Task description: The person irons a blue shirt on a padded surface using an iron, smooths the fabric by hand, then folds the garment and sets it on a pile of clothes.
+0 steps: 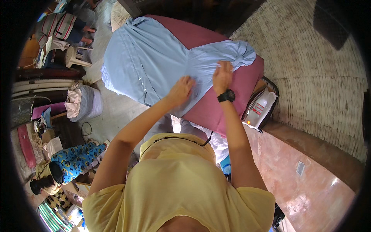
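A light blue buttoned shirt (154,58) lies spread over a maroon padded ironing table (243,89). One sleeve reaches to the right and bunches into folds near its end. On the shirt's near middle rests my left hand (181,91), its fingers loosely bent and slightly blurred. My right hand (223,77), with a black watch on the wrist, lies on the sleeve with fingers stretched out and a little apart. Neither hand has cloth visibly gripped. A clothes iron (261,108) with a white body sits in a dark rack beyond the table's right end.
A white bag of cloth (91,102) stands on the floor at left, near a plastic stool (75,57). One person in blue patterned trousers (73,160) is at lower left, another with bare feet at upper left. A pinkish stone surface (290,174) lies at right.
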### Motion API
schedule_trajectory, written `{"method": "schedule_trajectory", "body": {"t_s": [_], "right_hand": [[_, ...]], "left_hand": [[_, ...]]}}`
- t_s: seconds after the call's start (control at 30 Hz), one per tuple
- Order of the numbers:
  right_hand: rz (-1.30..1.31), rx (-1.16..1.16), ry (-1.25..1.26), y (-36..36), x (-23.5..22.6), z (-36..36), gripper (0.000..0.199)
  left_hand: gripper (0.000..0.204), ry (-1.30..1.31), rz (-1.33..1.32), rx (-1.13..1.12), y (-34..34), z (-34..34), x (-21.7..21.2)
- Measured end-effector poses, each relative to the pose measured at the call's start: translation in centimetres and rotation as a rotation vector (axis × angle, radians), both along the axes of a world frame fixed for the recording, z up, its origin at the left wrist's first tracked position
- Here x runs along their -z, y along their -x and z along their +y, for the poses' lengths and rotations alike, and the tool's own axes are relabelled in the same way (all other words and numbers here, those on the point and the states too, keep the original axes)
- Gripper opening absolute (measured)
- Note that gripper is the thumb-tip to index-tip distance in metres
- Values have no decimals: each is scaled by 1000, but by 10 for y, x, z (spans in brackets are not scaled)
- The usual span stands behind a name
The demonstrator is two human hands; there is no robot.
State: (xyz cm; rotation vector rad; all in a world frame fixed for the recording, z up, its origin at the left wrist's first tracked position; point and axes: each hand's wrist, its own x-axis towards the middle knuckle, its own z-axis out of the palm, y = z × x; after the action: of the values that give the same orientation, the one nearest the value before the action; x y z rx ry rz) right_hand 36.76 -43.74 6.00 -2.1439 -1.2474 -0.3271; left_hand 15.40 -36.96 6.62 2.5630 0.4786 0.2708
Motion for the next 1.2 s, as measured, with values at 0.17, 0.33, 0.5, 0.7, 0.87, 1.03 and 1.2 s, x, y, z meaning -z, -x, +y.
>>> {"method": "schedule_trajectory", "body": {"t_s": [0.17, 0.33, 0.5, 0.7, 0.87, 1.03, 1.2], "right_hand": [[128, -65, 72, 27, 16, -5, 23], [143, 18, 67, 32, 8, 8, 19], [145, 132, 89, 51, 13, 35, 30], [92, 142, 130, 58, 24, 24, 38], [76, 217, 204, 59, 23, 23, 48], [46, 362, 279, 65, 18, 21, 53], [114, 503, 98, 64, 19, 9, 54]], "left_hand": [[31, 41, -17, 60, -31, 47, 10], [25, 5, -127, 25, -79, 115, 20], [25, -67, -240, -87, -139, 144, 15], [24, 54, -213, 122, -190, 154, 23], [16, 288, -247, -108, -221, 158, 34], [7, 341, -270, -126, -216, 168, 27], [6, 292, -473, 31, -209, 178, 35]]}}
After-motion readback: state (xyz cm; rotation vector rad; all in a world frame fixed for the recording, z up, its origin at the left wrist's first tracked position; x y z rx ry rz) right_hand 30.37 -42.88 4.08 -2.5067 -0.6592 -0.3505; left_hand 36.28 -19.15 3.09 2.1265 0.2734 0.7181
